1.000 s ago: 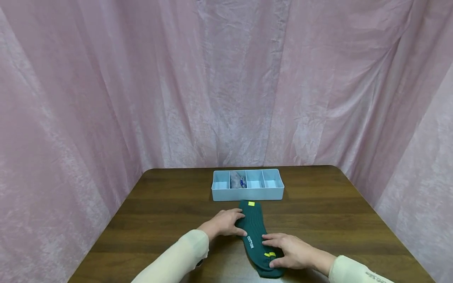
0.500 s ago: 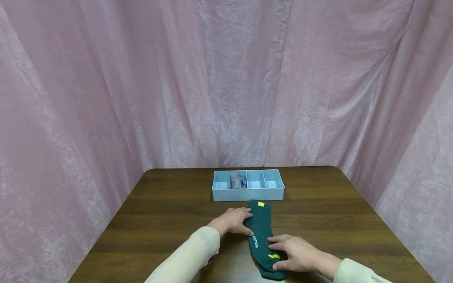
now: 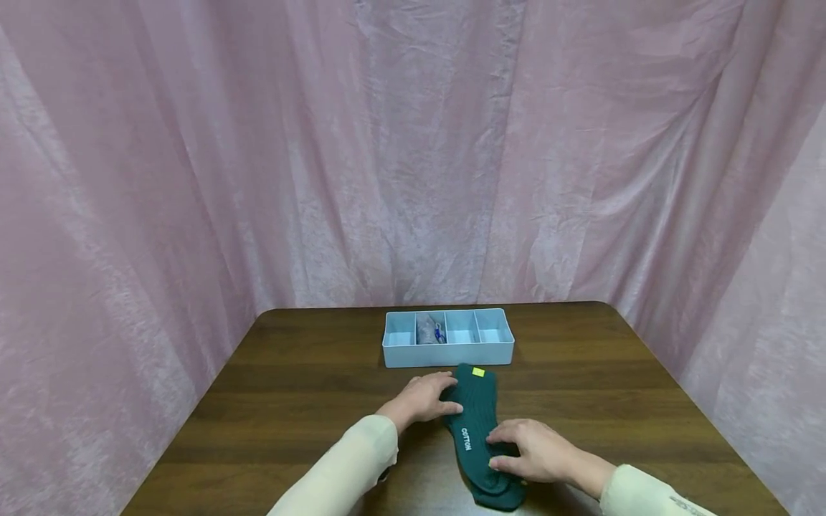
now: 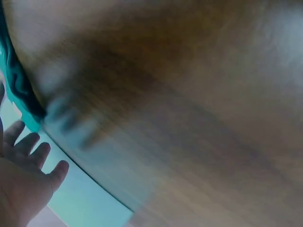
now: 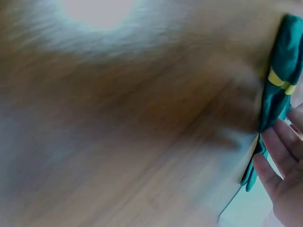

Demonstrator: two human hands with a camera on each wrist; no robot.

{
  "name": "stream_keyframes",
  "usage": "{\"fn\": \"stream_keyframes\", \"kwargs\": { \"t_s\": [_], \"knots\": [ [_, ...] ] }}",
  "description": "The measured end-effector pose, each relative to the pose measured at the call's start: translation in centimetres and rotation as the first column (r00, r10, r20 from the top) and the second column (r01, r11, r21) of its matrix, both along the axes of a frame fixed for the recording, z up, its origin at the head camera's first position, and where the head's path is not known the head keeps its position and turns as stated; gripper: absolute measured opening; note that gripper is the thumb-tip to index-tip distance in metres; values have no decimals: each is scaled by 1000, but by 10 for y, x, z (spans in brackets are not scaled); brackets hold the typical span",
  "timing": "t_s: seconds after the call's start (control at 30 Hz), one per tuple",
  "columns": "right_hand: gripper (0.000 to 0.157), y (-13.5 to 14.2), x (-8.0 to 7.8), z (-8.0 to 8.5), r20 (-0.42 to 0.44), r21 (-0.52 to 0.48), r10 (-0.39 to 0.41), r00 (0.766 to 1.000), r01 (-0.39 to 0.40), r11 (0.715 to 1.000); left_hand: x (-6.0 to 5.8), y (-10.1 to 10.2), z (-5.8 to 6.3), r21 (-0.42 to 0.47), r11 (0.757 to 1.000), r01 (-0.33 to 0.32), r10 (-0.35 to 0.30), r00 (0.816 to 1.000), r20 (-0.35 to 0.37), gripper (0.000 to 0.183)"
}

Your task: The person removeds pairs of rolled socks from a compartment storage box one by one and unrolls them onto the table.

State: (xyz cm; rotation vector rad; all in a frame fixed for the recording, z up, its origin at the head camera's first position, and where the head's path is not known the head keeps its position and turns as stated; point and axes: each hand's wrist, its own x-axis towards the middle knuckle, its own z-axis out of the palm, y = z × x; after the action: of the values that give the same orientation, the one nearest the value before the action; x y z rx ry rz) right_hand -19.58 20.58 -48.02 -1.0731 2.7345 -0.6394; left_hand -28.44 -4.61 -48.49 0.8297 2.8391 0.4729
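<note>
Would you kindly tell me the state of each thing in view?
Green socks: lying flat, layered.
Left hand: fingers spread, at the socks' edge.
Right hand: fingers relaxed, over the socks.
Blue tray: upright, open-topped.
Grey item: in second compartment from left.
Curtain: hanging in folds.

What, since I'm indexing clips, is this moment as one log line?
left hand: at far end of green socks; right hand: over near half; socks: on table; blue tray: beyond socks, gray item inside
</note>
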Motion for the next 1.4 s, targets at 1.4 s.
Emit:
{"fn": "stream_keyframes", "kwargs": {
  "t_s": [1.4],
  "knots": [
    [22,-31,-29,-5,161,-216,-693,703,710,670,39,-24,-26,331,934,-135,157,987,-41,16]
  ]
}}
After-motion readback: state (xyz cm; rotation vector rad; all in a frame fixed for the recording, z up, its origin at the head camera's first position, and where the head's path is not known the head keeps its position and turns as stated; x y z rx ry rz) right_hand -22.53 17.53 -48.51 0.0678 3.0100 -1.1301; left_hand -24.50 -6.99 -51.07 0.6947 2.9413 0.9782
